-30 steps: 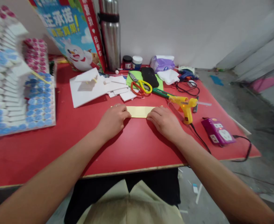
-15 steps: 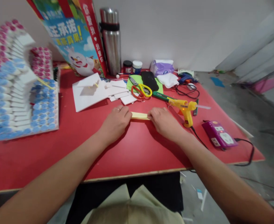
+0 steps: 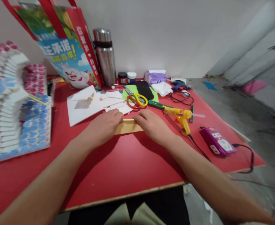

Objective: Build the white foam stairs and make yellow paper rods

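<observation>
A yellow strip of paper stretches between my two hands, just above or on the red table. Its far edge looks folded or rolled over, while the rest hangs toward me as a flat band. My left hand grips the left end with curled fingers. At the other end, my right hand pinches the strip between thumb and fingers. Behind the hands lie scissors with red and yellow handles and pieces of white card. The fingertips partly hide the strip's ends.
To the right are a yellow glue gun with its cord and a purple power box. A craft model with blue and pink rolls stands left. Behind are a steel flask, printed bag, phone and tissue pack.
The strip shows a broader yellow face below its far edge than before. My hands are somewhat closer together. The whole view has shifted, with table items appearing lower and further left.
</observation>
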A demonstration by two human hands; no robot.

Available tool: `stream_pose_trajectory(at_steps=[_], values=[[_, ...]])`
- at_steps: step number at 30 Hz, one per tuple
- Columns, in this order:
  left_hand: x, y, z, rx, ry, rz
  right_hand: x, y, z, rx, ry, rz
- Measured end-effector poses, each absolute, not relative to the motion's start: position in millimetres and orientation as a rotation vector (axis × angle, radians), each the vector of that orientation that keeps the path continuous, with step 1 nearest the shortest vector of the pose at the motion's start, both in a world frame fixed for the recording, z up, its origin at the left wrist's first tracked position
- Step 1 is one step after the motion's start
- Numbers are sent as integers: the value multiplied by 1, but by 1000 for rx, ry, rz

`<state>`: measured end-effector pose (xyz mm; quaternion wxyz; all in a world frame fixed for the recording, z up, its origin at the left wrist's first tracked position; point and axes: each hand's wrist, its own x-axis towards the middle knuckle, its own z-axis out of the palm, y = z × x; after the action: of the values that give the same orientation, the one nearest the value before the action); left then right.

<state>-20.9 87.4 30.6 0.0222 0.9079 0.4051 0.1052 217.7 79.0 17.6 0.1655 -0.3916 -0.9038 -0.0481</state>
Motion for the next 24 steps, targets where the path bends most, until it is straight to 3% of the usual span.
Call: stream_pose_trajectory(at_steps=[9,17,24], values=[[-23,85,29,2981,1153,225,216,76,14,-1154,-2612,182],[-31,89,27,2500,1108,376,216,74,12,-1053,-2614,-69],[-25,89,22,3065,954,458,225,81,14,-1197,-2445,546]])
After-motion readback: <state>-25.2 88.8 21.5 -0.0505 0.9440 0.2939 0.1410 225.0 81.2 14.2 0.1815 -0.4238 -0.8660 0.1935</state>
